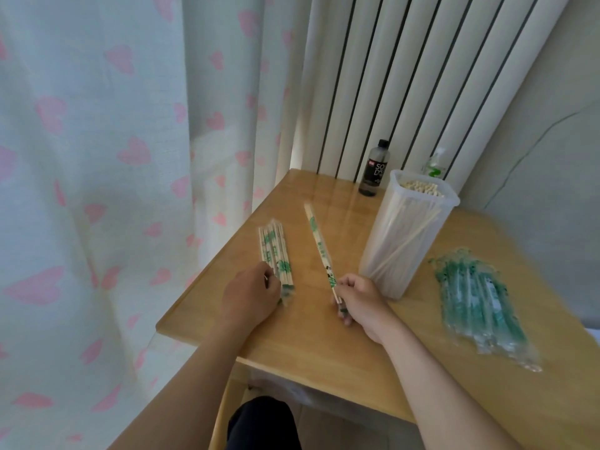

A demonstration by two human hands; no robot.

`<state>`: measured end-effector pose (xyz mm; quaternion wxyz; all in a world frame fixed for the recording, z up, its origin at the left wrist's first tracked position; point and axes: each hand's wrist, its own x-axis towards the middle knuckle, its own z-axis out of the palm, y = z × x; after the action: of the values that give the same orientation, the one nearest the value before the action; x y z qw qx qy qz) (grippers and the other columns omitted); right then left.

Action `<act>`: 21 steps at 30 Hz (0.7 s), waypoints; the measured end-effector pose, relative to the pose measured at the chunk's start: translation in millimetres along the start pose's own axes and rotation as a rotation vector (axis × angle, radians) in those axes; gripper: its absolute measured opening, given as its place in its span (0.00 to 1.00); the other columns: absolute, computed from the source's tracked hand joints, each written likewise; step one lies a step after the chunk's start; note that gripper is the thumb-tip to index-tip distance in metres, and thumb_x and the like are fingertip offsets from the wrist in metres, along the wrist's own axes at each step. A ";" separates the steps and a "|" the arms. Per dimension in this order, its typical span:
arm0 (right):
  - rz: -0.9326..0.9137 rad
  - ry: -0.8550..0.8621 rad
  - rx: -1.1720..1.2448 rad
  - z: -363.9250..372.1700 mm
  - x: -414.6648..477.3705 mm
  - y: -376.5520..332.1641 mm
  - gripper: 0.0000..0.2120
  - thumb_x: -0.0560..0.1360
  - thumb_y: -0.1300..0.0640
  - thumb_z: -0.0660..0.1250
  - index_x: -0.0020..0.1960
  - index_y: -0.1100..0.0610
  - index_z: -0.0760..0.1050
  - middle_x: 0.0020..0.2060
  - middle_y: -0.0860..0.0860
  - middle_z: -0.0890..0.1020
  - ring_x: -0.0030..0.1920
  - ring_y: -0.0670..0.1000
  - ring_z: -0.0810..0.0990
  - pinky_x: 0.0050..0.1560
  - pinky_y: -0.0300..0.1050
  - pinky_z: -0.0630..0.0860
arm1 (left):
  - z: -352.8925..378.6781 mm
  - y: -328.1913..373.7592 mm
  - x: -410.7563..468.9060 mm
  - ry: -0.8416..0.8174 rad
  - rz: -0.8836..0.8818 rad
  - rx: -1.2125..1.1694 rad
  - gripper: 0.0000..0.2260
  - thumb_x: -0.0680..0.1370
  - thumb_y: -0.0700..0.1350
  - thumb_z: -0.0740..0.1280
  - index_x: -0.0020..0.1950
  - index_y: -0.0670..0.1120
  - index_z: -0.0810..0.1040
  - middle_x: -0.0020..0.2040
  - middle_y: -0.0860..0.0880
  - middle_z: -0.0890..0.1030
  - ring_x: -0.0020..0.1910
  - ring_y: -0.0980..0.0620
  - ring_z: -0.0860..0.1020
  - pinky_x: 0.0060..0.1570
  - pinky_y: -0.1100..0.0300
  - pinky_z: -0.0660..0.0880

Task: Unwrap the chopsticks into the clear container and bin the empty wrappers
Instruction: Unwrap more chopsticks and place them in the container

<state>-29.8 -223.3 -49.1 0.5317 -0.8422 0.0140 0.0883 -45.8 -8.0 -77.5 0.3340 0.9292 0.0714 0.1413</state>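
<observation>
My right hand [358,298] grips the near end of one wrapped pair of chopsticks [319,248], which slants up and away over the wooden table [311,345]. My left hand [250,295] rests at the near end of a small bundle of wrapped chopsticks [275,254] lying on the table's left side, fingers touching it. A tall clear container [406,235] stands just right of my right hand, holding many bare chopsticks. A pile of empty green-printed wrappers [480,303] lies on the table at the right.
A dark bottle [373,168] and a clear spray bottle [435,165] stand at the table's far edge by a white radiator [406,76]. A curtain with pink hearts [113,173] hangs close along the table's left side. No bin is in view.
</observation>
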 end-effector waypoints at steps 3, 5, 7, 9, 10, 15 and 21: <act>-0.057 0.002 0.033 -0.6 -6.8 2.9 0.09 0.82 0.61 0.62 0.45 0.57 0.78 0.33 0.50 0.78 0.27 0.47 0.72 0.25 0.42 0.67 | -1.5 2.2 -3.7 0.020 0.008 -0.010 0.06 0.79 0.49 0.61 0.45 0.51 0.76 0.43 0.53 0.82 0.37 0.52 0.77 0.37 0.52 0.77; -0.066 -0.003 0.128 -2.7 -9.0 3.9 0.08 0.82 0.62 0.63 0.48 0.58 0.80 0.32 0.50 0.77 0.27 0.47 0.72 0.24 0.42 0.66 | -2.9 3.8 -7.0 0.025 0.008 -0.033 0.07 0.79 0.50 0.62 0.44 0.50 0.76 0.41 0.53 0.82 0.37 0.53 0.77 0.37 0.51 0.77; -0.052 -0.026 0.266 -6.8 -11.3 4.8 0.07 0.82 0.64 0.64 0.50 0.59 0.80 0.32 0.51 0.76 0.27 0.48 0.72 0.24 0.42 0.65 | -6.1 8.5 -10.6 0.014 -0.001 -0.096 0.09 0.79 0.51 0.62 0.42 0.52 0.77 0.39 0.53 0.81 0.36 0.53 0.78 0.37 0.50 0.78; -0.021 -0.070 0.397 -12.0 -15.0 4.8 0.05 0.82 0.64 0.65 0.51 0.60 0.80 0.32 0.52 0.76 0.27 0.50 0.72 0.25 0.42 0.64 | -9.6 22.5 -13.5 0.006 0.009 -0.265 0.11 0.80 0.51 0.63 0.41 0.48 0.79 0.36 0.51 0.81 0.33 0.52 0.78 0.36 0.52 0.76; -0.014 -0.095 0.432 -14.3 -17.1 4.2 0.05 0.82 0.65 0.65 0.51 0.61 0.80 0.31 0.53 0.76 0.27 0.50 0.72 0.25 0.42 0.63 | -11.3 33.9 -15.3 -0.002 0.008 -0.391 0.13 0.81 0.49 0.63 0.41 0.45 0.80 0.35 0.49 0.81 0.32 0.52 0.77 0.34 0.54 0.74; -0.071 -0.132 0.456 -29.0 -29.4 -0.8 0.04 0.81 0.66 0.66 0.51 0.63 0.80 0.31 0.54 0.77 0.30 0.52 0.74 0.27 0.46 0.69 | -8.0 82.9 -10.2 -0.043 -0.052 -0.834 0.13 0.82 0.45 0.65 0.40 0.41 0.77 0.37 0.41 0.83 0.30 0.49 0.76 0.30 0.57 0.69; -0.155 -0.050 0.554 -60.4 -37.0 -6.2 0.04 0.80 0.70 0.67 0.53 0.66 0.79 0.34 0.59 0.80 0.33 0.55 0.79 0.32 0.47 0.79 | 3.5 117.1 -15.6 -0.113 -0.078 -0.998 0.15 0.83 0.41 0.65 0.36 0.40 0.73 0.29 0.45 0.75 0.27 0.49 0.70 0.28 0.58 0.66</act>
<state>-57.4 -277.4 -12.2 0.7469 -0.6609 -0.0398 0.0607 -55.0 -103.4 -8.4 0.7458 0.6592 0.0118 0.0952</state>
